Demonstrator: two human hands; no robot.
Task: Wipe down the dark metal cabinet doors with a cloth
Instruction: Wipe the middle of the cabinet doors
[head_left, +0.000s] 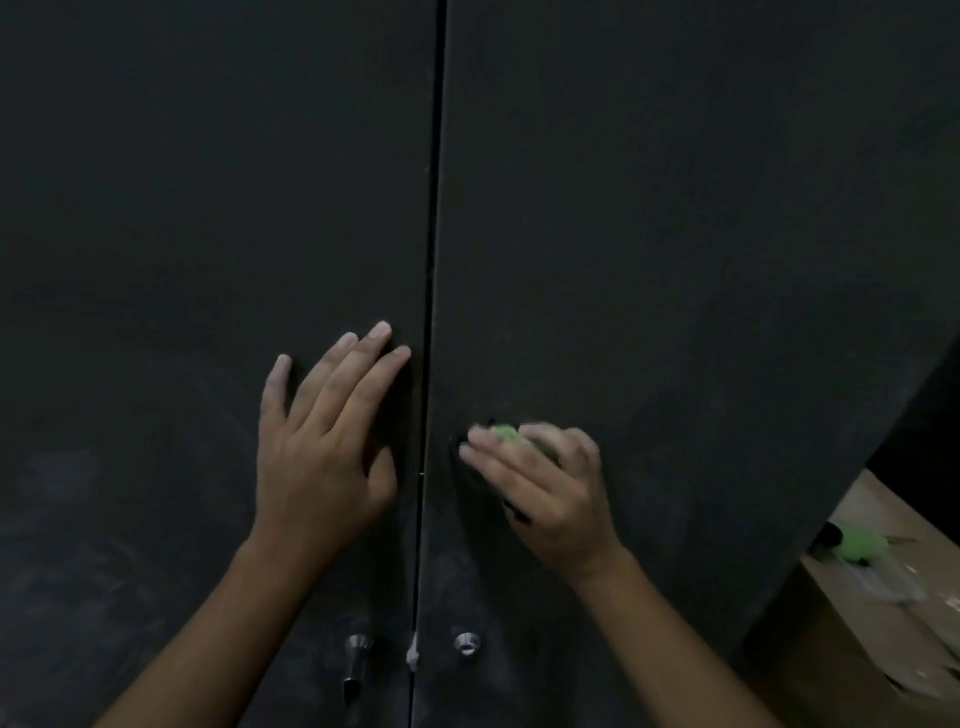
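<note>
Cabinet doors (649, 156) filled pretty much the whole frame: two flat, matte, near-black metal panels meeting at a thin vertical gap (434, 208) just left of centre. The finish wasn't clean. The left door (156, 234) had pale dusty smears and streaks across its lower left, and there was a chalky haze low down around the hardware. A small metal handle (356, 665) sat near the bottom of the left door, and a round silver lock (466, 643) on the right door (727, 312), one on each side of the gap.

The left hand (327, 441) lay flat on the left door just beside the gap, grip spread, fingers straight and pointing up.

The right hand (545, 488) was a bit motion-blurred, its grip curled over a bunched green cloth (506, 434) pressed against the right door, right next to the gap. Only a bit of the cloth peeked out past the fingers.

Lower right corner of the frame, past the door's edge, had a cardboard box (841, 649) with something fuzzy and green (860, 543) lying on top.
</note>
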